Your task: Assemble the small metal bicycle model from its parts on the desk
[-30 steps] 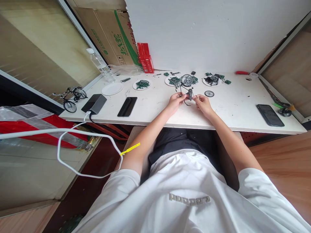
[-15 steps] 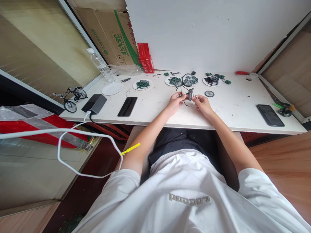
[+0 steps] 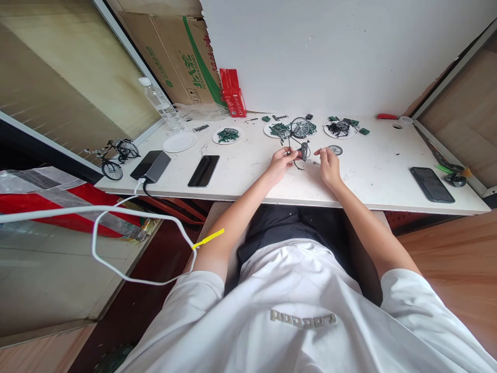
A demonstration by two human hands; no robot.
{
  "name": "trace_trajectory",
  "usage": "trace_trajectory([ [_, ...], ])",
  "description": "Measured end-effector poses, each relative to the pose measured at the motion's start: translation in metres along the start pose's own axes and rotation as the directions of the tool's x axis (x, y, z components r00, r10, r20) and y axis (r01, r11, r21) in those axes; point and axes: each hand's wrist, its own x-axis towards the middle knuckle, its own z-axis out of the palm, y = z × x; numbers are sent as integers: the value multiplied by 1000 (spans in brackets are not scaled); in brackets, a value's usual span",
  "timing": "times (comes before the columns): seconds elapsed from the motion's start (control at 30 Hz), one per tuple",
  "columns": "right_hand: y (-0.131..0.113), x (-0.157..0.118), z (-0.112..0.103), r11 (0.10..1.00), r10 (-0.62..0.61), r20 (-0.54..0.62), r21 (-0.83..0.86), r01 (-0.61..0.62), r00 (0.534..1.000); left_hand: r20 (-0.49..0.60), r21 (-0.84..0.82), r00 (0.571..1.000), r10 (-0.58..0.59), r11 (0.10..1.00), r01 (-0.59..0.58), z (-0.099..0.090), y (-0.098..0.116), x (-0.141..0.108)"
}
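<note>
My left hand [image 3: 282, 162] is closed round part of a small black model bicycle [image 3: 304, 151], which it holds above the table's near part. The model's spoked wheel [image 3: 300, 127] points away from me, over the middle plate. My right hand [image 3: 329, 165] is apart from the model, just to its right, with thumb and forefinger drawn together. Whether something tiny is between them I cannot make out. A small thin piece [image 3: 316, 163] shows by its fingers. Behind that hand a loose spoked wheel [image 3: 335, 150] lies flat on the table, partly covered by it.
Plates of green parts [image 3: 240, 135] and dark parts [image 3: 352, 133] stand at the back of the white table [image 3: 248, 178]. To the left are a finished-looking model bicycle [image 3: 116, 155], a black power brick [image 3: 151, 166], a phone [image 3: 204, 171] and a bottle [image 3: 165, 106]. Another phone [image 3: 432, 184] lies right.
My right hand has moved off the model bicycle, to the right, and now covers part of the loose wheel. The left hand keeps the model in the same place.
</note>
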Motion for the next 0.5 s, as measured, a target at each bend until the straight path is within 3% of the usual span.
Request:
trace_trajectory([
  [0.1, 4, 2, -4, 917, -230, -98, -355, 182, 968, 11, 4, 1000, 13, 1000, -13, -2, -2, 1],
  [0.2, 7, 8, -10, 809, -311, 18, -519, 275, 950, 8, 8, 1000, 22, 1000, -22, -3, -3, 2],
  [0.3, 9, 16, -21, 720, -284, 126, -626, 298, 951, -14, 16, 1000, 21, 1000, -21, -2, -3, 3],
  [0.5, 26, 31, -56, 650, -91, 181, -734, 197, 979, -41, 25, 999, 26, 999, -25, -2, -3, 3],
])
